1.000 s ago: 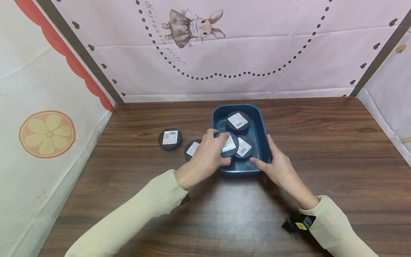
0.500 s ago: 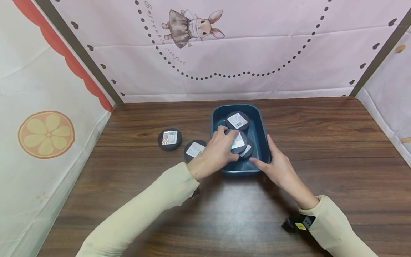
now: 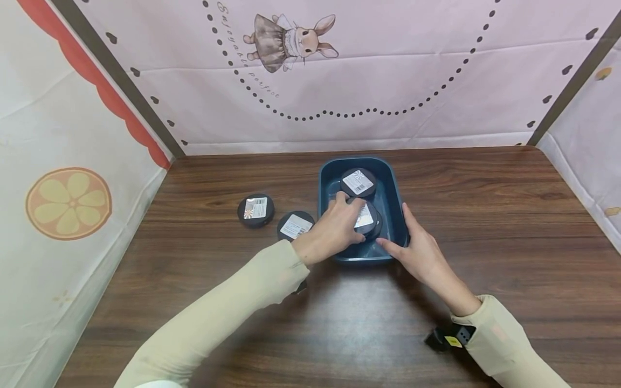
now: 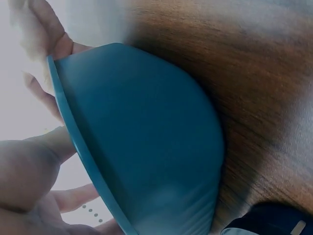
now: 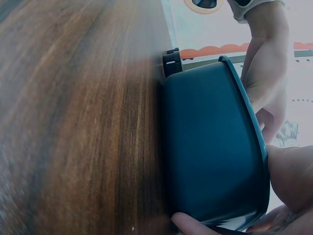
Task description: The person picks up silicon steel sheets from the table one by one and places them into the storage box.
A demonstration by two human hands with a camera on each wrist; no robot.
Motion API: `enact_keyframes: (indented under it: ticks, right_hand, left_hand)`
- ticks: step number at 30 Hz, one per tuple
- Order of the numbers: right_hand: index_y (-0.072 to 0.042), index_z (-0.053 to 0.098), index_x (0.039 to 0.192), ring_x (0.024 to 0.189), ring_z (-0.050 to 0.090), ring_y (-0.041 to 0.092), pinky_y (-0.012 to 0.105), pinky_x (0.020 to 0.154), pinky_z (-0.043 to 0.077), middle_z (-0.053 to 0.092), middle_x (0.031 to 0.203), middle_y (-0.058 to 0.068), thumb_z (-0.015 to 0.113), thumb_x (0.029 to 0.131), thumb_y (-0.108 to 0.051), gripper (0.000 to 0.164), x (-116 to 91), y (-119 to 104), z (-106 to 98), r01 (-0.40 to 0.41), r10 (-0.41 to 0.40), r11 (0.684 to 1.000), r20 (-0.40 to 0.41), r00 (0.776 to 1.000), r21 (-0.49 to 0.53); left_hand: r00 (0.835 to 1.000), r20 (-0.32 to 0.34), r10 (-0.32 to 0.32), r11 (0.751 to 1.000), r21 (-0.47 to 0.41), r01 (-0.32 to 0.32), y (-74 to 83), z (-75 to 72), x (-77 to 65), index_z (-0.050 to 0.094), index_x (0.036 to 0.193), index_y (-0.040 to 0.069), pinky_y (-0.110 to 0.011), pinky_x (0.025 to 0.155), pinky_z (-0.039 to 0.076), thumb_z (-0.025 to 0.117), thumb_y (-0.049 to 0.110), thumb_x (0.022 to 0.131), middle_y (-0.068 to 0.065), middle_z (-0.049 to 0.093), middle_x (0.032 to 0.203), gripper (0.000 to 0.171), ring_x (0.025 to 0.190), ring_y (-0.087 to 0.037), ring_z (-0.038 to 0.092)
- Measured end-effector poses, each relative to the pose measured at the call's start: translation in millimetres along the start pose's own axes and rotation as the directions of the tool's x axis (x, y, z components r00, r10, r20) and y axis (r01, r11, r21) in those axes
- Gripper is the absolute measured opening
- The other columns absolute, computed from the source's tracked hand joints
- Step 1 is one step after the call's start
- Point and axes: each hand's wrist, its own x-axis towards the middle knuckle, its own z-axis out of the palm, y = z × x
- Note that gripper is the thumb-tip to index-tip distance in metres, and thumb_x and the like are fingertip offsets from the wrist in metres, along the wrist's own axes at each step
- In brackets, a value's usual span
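Note:
In the head view my left hand (image 3: 335, 229) reaches into a blue plastic bin (image 3: 356, 254) and holds a flat, round, dark case (image 3: 365, 216) with a white label. This case sits over a second dark case (image 3: 376, 230), covering most of it. Another labelled case (image 3: 358, 183) lies at the bin's far end. My right hand (image 3: 421, 250) grips the bin's near right corner, thumb over the rim and fingers along the outside. In the right wrist view a fingertip shows low on the bin's wall (image 5: 210, 142). The left wrist view shows mostly the bin's outer wall (image 4: 146, 132).
Two more round dark cases with white labels lie left of the bin: one case (image 3: 256, 210) farther out, the other case (image 3: 295, 225) beside my left wrist. The wooden table (image 3: 485, 215) ends at a printed fabric wall (image 3: 388, 81) behind the bin.
My left hand has carried its round case rightward into the bin and lowered it over the one lying there. The right hand stays at the bin's corner.

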Motion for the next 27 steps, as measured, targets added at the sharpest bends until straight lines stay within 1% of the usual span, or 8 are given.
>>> enact_keyframes:
  ticks: [3, 7, 15, 21, 27]
  right_hand:
    - [-0.006, 0.004, 0.162, 0.142, 0.041, 0.046, 0.063, 0.114, 0.034, 0.026, 0.162, 0.027, 0.067, 0.094, -0.041, 0.099, 0, 0, 0, 0.005, -0.005, 1.0, -0.002, 1.0, 0.003]
    - [-0.006, 0.003, 0.162, 0.141, 0.041, 0.046, 0.063, 0.113, 0.035, 0.027, 0.161, 0.028, 0.067, 0.095, -0.042, 0.099, 0, 0, 1, 0.008, -0.008, 1.0, 0.0, 1.0, 0.002]
    - [-0.006, 0.002, 0.162, 0.142, 0.039, 0.046, 0.064, 0.114, 0.033, 0.025, 0.162, 0.027, 0.066, 0.095, -0.042, 0.099, -1, -1, 0, -0.005, 0.005, 1.0, 0.014, 1.0, 0.005]
    - [-0.007, 0.002, 0.162, 0.14, 0.042, 0.046, 0.063, 0.114, 0.034, 0.028, 0.161, 0.027, 0.066, 0.095, -0.042, 0.099, 0, 0, 0, -0.002, 0.001, 1.0, 0.01, 1.0, 0.011]
    - [-0.005, 0.003, 0.162, 0.142, 0.04, 0.046, 0.063, 0.114, 0.034, 0.027, 0.162, 0.027, 0.067, 0.095, -0.042, 0.099, 0, 1, 0, 0.012, -0.012, 1.0, 0.003, 1.0, 0.012]
  left_hand:
    - [1.0, 0.014, 0.004, 1.0, 0.013, -0.004, 0.7, 0.3, 1.8, 0.048, 0.147, 0.006, -0.043, 0.103, 0.052, 0.083, 0.019, 0.084, -0.028, 0.043, 0.143, 0.073, 0.122, -0.033, 0.056]
    - [1.0, 0.014, 0.008, 1.0, 0.022, -0.008, 1.9, 1.2, 4.3, 0.049, 0.146, 0.005, -0.042, 0.103, 0.052, 0.083, 0.02, 0.083, -0.028, 0.044, 0.143, 0.073, 0.121, -0.032, 0.057]
    - [0.999, 0.04, -0.014, 1.0, 0.012, 0.014, 4.4, 4.1, 9.7, 0.048, 0.147, 0.007, -0.043, 0.101, 0.053, 0.085, 0.021, 0.081, -0.027, 0.045, 0.142, 0.077, 0.12, -0.033, 0.058]
    - [0.998, 0.056, -0.028, 0.999, 0.023, 0.027, 5.0, 6.4, 12.6, 0.046, 0.148, 0.008, -0.041, 0.099, 0.054, 0.086, 0.024, 0.08, -0.026, 0.045, 0.142, 0.08, 0.12, -0.031, 0.059]
    - [0.998, 0.061, -0.024, 0.999, 0.034, 0.022, 4.9, 9.5, 14.4, 0.046, 0.148, 0.007, -0.04, 0.1, 0.054, 0.086, 0.023, 0.081, -0.026, 0.044, 0.143, 0.08, 0.121, -0.031, 0.058]
